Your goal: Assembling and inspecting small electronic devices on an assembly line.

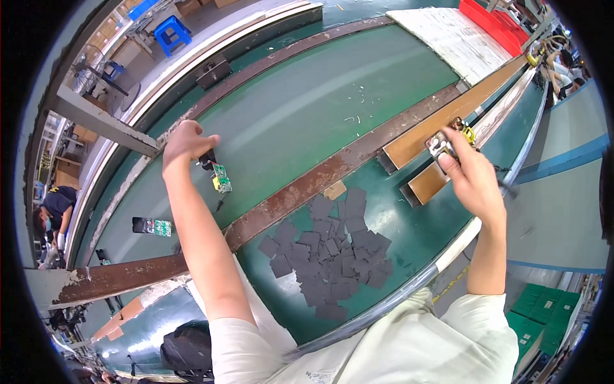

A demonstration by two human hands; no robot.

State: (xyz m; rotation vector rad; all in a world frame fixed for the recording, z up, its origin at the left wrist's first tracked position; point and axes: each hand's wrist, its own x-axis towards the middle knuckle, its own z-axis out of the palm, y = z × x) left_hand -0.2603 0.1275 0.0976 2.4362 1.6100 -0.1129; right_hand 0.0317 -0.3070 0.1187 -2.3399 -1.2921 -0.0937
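Observation:
My left hand (187,142) reaches over the green conveyor belt, its fingers curled at the black end of a circuit board (221,178). That board is green with a yellow part, and the hand partly covers its black end. My right hand (472,176) is closed round another circuit board (439,145) with pale round components, above the metal channels at the right. A similar board with a black case (152,226) lies on the belt at the left. Many thin black pads (332,253) lie in a loose pile on the green worktop between my arms.
A rusty rail (307,185) divides belt from worktop. Two brown-lined metal channels (427,184) sit by my right hand. A red bin (492,25) stands at the far right, green boxes (543,313) at the lower right. A post (102,121) and another person (59,208) are at the left.

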